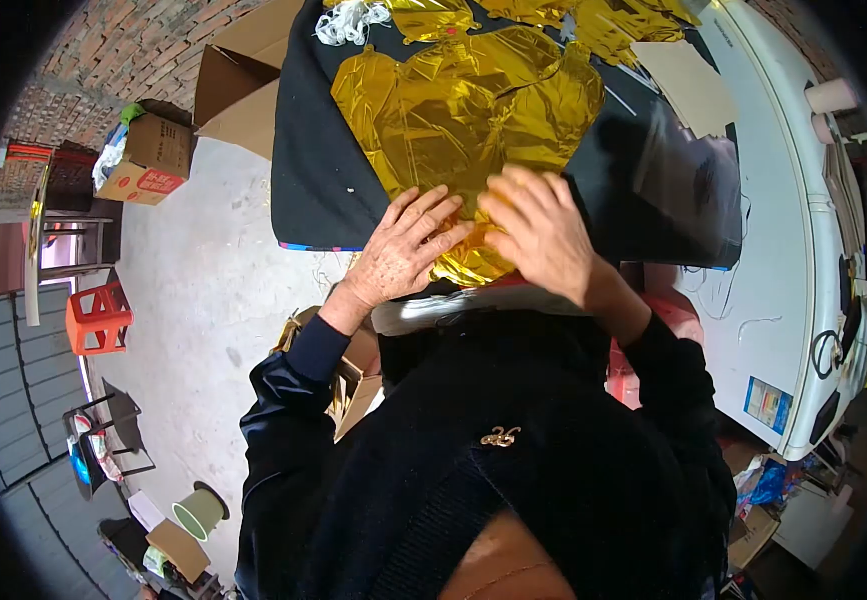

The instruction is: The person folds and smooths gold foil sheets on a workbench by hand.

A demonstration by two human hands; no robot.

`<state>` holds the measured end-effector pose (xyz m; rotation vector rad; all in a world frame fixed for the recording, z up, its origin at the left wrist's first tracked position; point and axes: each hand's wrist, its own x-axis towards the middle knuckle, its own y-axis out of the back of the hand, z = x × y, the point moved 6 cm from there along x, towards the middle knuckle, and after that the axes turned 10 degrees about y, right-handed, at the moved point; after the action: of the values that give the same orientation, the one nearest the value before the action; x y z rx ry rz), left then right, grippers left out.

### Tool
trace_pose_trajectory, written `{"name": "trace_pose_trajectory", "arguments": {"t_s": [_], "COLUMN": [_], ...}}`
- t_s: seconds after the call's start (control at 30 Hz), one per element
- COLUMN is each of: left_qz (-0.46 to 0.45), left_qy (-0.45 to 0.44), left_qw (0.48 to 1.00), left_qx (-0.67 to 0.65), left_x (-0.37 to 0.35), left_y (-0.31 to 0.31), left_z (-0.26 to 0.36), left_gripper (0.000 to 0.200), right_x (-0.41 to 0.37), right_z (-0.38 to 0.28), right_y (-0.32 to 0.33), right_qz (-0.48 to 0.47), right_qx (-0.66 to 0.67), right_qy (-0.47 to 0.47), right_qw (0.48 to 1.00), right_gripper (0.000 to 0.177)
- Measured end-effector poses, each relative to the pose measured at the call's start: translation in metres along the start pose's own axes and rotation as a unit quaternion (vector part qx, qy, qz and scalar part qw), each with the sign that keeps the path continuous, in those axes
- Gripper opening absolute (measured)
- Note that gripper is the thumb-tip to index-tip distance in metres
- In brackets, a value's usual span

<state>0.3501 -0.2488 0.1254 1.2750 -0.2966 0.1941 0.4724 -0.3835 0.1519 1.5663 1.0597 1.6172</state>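
Head view, gold foil piece: the wide gold foil piece (463,120) lies on the black-covered worktop (315,190), from the upper middle of the frame down to the hands at its centre.
Step in hand: judging by the pose, both hands are smoothing or pressing the foil's near, narrower end.
Next move: it would seem to call for light, even pressure, with the left hand steadying the foil while the right works the bunched part, since thin foil could crease or tear.
Left hand: the left hand (403,245) lies over the foil's left near edge, fingers extended and slightly parted; no pinch shows.
Right hand: the right hand (543,225) is blurred over the right near edge, fingers stretched out and a little apart; I cannot tell how firmly they touch.
Foil's look: shiny and wrinkled, broad with rounded lobes at the top, tapering downwards, then crumpled and bright between the hands.
Upper edge of frame: white string (351,22) at upper left of the foil; more gold foil (633,35) to the upper right.
Right of foil: a beige card (688,85), with clear plastic (693,190) below it.
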Motion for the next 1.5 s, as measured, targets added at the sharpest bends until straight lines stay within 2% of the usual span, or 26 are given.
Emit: {"name": "trace_pose_trajectory", "arguments": {"t_s": [0.13,0.23,0.27,0.37,0.4,0.5,0.53,0.67,0.77,0.8,0.87,0.9,0.97,1.03,1.1,1.17,1.27,1.37,1.5], "left_qz": [-0.021,-0.021,-0.020,-0.021,-0.021,-0.021,-0.030,-0.055,-0.080,-0.077,-0.068,-0.064,0.003,0.019,0.030,0.032,0.045,0.050,0.057], "left_qy": [0.012,0.013,0.012,0.012,0.007,0.001,0.001,0.026,0.032,0.036,0.039,0.035,0.046,0.057,0.068,0.058,0.050,0.048,0.084], "left_qw": [1.000,0.999,0.999,0.998,0.998,0.999,0.999,0.997,0.994,0.993,0.992,0.995,0.994,0.993,0.988,0.992,0.995,0.997,0.995], "left_qx": [-0.015,-0.028,-0.036,-0.051,-0.050,-0.050,-0.037,-0.042,-0.067,-0.076,-0.095,-0.075,-0.099,-0.102,-0.136,-0.103,-0.078,-0.045,0.008], "left_x": [-0.001,-0.001,-0.001,-0.001,-0.002,-0.003,-0.003,0.001,0.001,0.000,-0.001,0.001,0.012,0.031,0.057,0.087,0.132,0.175,0.228], "left_y": [-0.013,-0.010,-0.010,-0.008,-0.009,-0.009,-0.010,-0.005,0.002,0.006,0.018,0.024,0.041,0.053,0.058,0.052,0.027,-0.009,-0.055], "left_z": [-0.002,-0.003,-0.004,-0.004,-0.005,-0.005,-0.005,-0.003,-0.003,-0.003,-0.009,-0.014,-0.027,-0.040,-0.048,-0.052,-0.054,-0.056,-0.063], "left_gripper": [0.062,0.064,0.065,0.065,0.065,0.064,0.069,0.081,0.084,0.082,0.078,0.070,0.070,0.071,0.073,0.071,0.065,0.066,0.070], "right_x": [0.009,0.015,0.022,0.037,0.039,0.050,0.050,0.045,0.046,0.045,0.047,0.046,0.040,0.029,0.017,0.002,-0.012,-0.026,-0.028], "right_z": [0.040,0.054,0.056,0.076,0.087,0.111,0.120,0.138,0.136,0.134,0.140,0.143,0.158,0.187,0.218,0.252,0.276,0.287,0.282], "right_y": [-0.018,-0.019,-0.010,-0.010,-0.019,-0.037,-0.049,-0.070,-0.063,-0.059,-0.049,-0.043,-0.030,-0.025,-0.021,-0.010,0.007,0.010,0.002], "right_qz": [-0.013,-0.080,-0.047,-0.016,-0.040,-0.008,-0.050,-0.126,-0.122,-0.069,-0.041,-0.027,0.007,0.027,-0.002,0.024,0.002,0.002,-0.027], "right_qx": [-0.043,-0.083,-0.088,-0.100,-0.092,-0.109,-0.097,-0.084,-0.096,-0.106,-0.117,-0.123,-0.166,-0.189,-0.216,-0.213,-0.209,-0.114,-0.110], "right_qy": [-0.036,-0.042,-0.036,-0.065,-0.093,-0.083,-0.091,-0.140,-0.138,-0.116,-0.102,-0.096,-0.087,-0.085,-0.094,-0.097,-0.109,-0.129,-0.080], "right_qw": [0.998,0.992,0.994,0.993,0.991,0.991,0.990,0.978,0.978,0.985,0.987,0.987,0.982,0.978,0.972,0.972,0.972,0.985,0.990], "right_gripper": [0.031,0.030,0.027,0.027,0.035,0.045,0.051,0.047,0.046,0.046,0.046,0.046,0.045,0.044,0.052,0.059,0.063,0.069,0.073]}}
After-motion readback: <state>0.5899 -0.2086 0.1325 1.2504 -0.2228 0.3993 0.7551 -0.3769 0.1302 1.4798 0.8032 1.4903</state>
